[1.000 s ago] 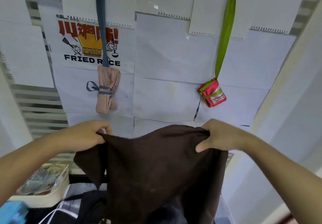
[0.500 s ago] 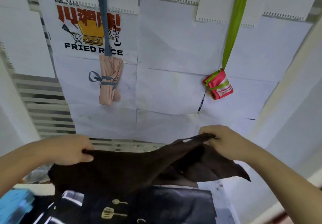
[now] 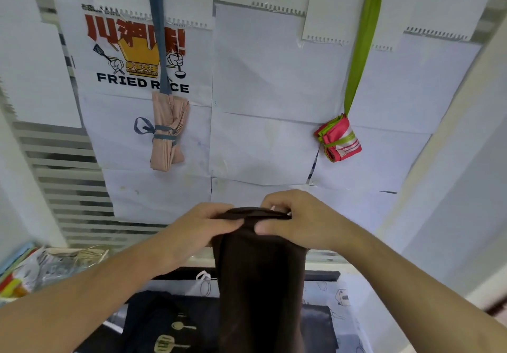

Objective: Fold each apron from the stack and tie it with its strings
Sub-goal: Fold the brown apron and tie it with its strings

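Hands [image 3: 203, 229] now together, pinching apron [image 3: 260, 284].

Brown apron [image 3: 260, 284] — matt cloth; wall sheets [image 3: 269, 78] — smooth paper; green strap [image 3: 362, 48] slightly glossy.

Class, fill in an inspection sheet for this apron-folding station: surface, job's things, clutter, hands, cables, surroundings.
Surface: mostly hidden under a dark printed apron and a white printed cloth.
Job's things: brown apron folded to a narrow hanging strip; beige bundle and red bundle, both tied, hang on the wall.
Clutter: plastic-wrapped items at left.
Hands: left hand and right hand pinch the brown apron's top edge, close together.
Cables: nothing seen.
Surroundings: white paper sheets, a fried rice poster, slatted blinds.
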